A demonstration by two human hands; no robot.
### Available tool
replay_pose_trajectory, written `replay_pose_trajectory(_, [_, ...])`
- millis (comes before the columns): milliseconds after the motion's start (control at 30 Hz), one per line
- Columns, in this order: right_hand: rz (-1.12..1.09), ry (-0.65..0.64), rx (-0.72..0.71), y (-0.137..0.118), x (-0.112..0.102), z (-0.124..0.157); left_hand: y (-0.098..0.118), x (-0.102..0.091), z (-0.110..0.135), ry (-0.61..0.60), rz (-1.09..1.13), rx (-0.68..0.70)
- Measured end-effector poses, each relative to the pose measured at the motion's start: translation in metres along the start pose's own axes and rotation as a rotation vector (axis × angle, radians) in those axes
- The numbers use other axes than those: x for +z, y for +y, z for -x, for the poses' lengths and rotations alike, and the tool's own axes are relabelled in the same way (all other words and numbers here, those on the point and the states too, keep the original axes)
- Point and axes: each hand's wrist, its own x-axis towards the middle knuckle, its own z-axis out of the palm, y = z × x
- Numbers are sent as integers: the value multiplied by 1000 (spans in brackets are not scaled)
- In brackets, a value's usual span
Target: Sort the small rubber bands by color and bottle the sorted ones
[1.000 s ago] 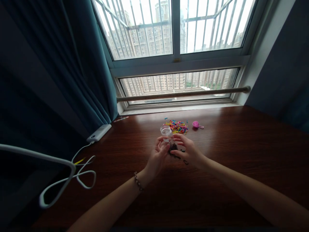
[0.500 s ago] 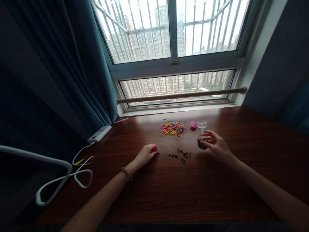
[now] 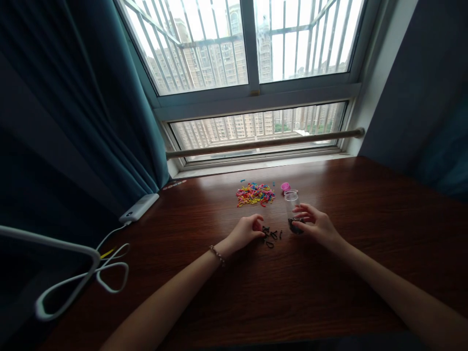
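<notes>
My right hand point(image 3: 315, 225) is wrapped around a clear jar point(image 3: 291, 201), which stands with its mouth up and holds a dark heap of black elastic bands at the bottom. My left hand point(image 3: 249, 229) has its thumb and fingers pinched on a black elastic band at the left side of a small group of loose black elastic bands point(image 3: 273, 235). These lie on the table between both hands. Behind the jar is a pink lid point(image 3: 285, 187). A pile of colourful elastic bands point(image 3: 255, 195) lies beyond my left hand.
The brown wooden table point(image 3: 219, 297) reaches to a barred window with a rail point(image 3: 263, 144). At the left, a white power strip point(image 3: 139, 208) and looping white cable point(image 3: 124, 265) lie by a blue curtain point(image 3: 120, 122). A few stray bands lie by the colourful pile.
My left hand has moved right, up to the loose black bands. The jar, in my right hand, has come nearer the black bands and its mouth shows more. The view has shifted slightly.
</notes>
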Motion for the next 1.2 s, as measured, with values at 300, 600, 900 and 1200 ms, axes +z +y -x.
replay_pose_trajectory(300, [19,-17,-10,-5,-1,1,8,8,-22,-68,-128,19])
replay_pose_trajectory(600, [31,-16,-4,-7,-2,2,18,5,-10,-62,-157,78])
replay_pose_trajectory(900, [16,-16,1,-7,-2,1,19,3,-4,-152,-235,92])
replay_pose_trajectory(1200, [91,-31,-13,-7,-5,0,32,0,-8,-318,-462,222])
